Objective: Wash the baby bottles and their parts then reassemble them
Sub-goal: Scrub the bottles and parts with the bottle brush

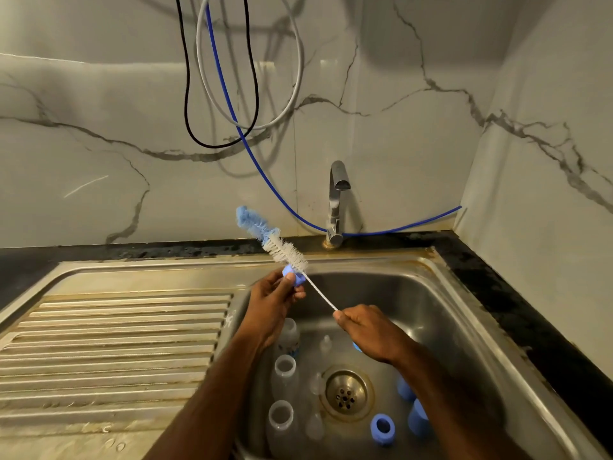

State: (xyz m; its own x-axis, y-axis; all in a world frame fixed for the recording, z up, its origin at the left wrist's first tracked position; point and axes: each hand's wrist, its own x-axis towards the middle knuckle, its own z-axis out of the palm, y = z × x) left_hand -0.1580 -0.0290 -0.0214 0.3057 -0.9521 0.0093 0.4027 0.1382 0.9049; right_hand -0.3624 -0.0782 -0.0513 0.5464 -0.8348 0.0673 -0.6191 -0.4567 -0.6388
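Observation:
My left hand [270,302] pinches a small blue bottle ring [293,276] above the sink's left rim. A bottle brush [283,249] with white bristles and a blue sponge tip passes through or beside that ring, I cannot tell which. My right hand [370,330] grips the brush's wire handle. In the steel sink [441,313] lie three clear bottles [284,368], clear teats [325,343], a blue ring [383,426] and blue caps [417,418].
The tap [336,200] stands at the back of the basin, with no water running. A ribbed drainboard [112,343] lies to the left. The drain [346,391] sits mid-basin. Blue, grey and black hoses [232,114] hang on the marble wall. Dark counter runs along the right.

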